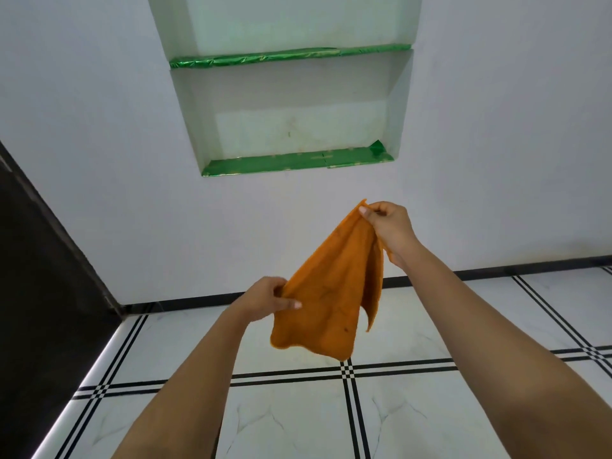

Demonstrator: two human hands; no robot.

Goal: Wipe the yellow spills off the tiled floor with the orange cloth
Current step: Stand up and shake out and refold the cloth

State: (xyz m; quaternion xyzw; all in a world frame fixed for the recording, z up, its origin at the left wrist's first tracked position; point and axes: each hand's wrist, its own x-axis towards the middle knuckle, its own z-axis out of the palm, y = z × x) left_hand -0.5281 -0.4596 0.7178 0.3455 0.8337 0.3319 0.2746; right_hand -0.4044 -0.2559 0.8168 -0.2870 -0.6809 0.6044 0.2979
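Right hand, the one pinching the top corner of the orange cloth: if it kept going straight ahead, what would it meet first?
Probably the white wall, below the green-lined niche. Nothing shows between the right hand and it, though depth is unclear.

Orange cloth (331, 293) – fuzzy, matt; tiled floor (298, 419) – glossy marble-look.

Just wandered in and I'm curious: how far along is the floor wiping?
Nothing looks wiped yet. The orange cloth hangs in the air, pinched by the left hand and right hand, clear of the tiled floor. No yellow spills show in this view, so finding and wiping them is left.
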